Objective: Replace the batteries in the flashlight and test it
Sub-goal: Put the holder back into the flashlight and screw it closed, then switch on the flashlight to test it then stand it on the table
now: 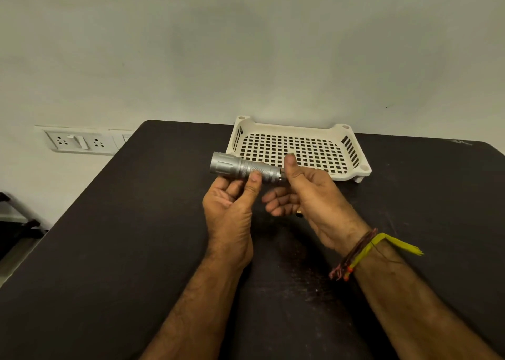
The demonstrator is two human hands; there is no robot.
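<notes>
Dark tabletop (pixel 109 250) is stretching out beneath both hands, with a pale wall rising behind it. Above it, the left hand (pixel 229 203) is gripping the silver flashlight (pixel 243 167) around its knurled barrel, thumb pressing on top, head pointing left. The right hand (pixel 303 193) is pinching the flashlight's tail end between thumb and fingers. Just beyond the right hand, a white perforated basket (pixel 295 130) is sitting on the tabletop.

A silver flashlight (pixel 244 168) is held level above the black table (pixel 109 236) by the left hand (pixel 232 201), its tail end gripped by the right hand (pixel 303 193), near a white basket (pixel 352 152).
</notes>
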